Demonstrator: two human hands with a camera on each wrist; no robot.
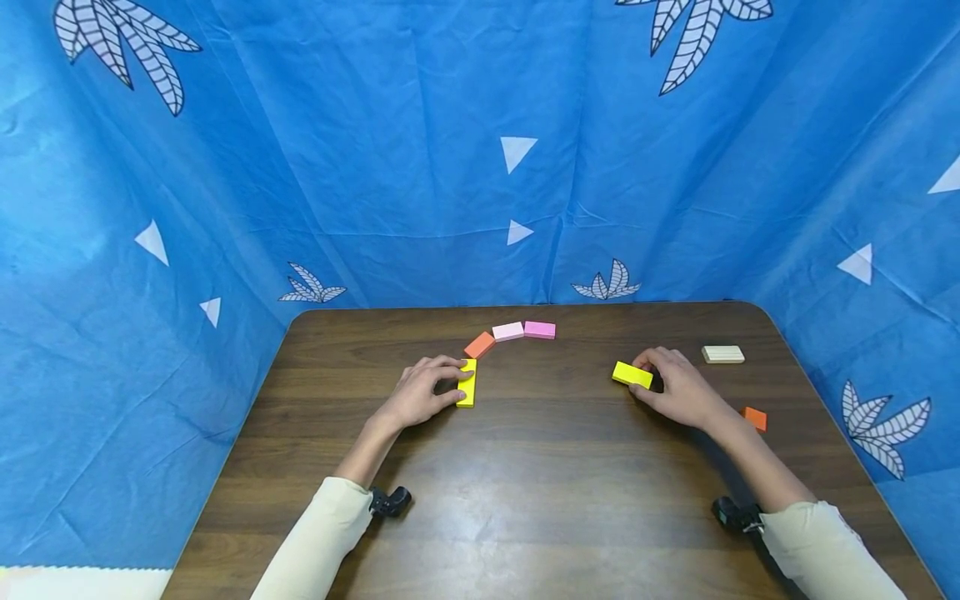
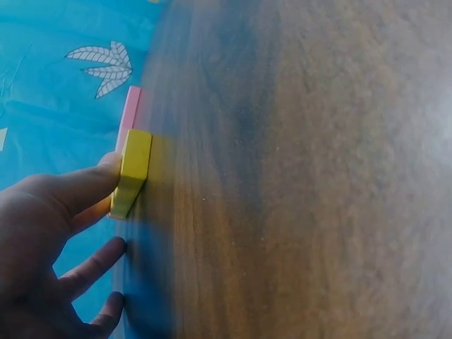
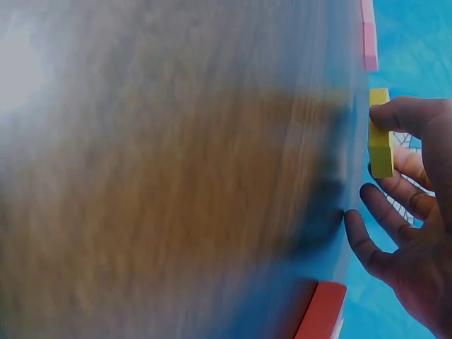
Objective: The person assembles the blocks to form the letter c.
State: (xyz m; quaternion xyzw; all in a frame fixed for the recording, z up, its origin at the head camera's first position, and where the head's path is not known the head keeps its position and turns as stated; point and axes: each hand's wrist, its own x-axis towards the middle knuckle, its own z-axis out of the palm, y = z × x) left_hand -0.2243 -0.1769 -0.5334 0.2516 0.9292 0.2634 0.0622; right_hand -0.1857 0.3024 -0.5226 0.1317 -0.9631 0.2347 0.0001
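On the table (image 1: 555, 475), the left hand (image 1: 422, 393) pinches a yellow block (image 1: 468, 384), partly covered by its fingertips (image 1: 462, 373), just beside an orange block (image 1: 480, 345). Farther right, the right hand (image 1: 681, 393) pinches another yellow block (image 1: 630, 373). The right forearm (image 1: 756, 468) partly hides a second orange block (image 1: 756, 419).

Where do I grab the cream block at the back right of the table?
Probably pinch the cream block across its middle, coming from above: thumb on the long side near you, fingers on the far one. It lies flat on the table, stretched left to right, with no other block touching it, so both long sides look free.
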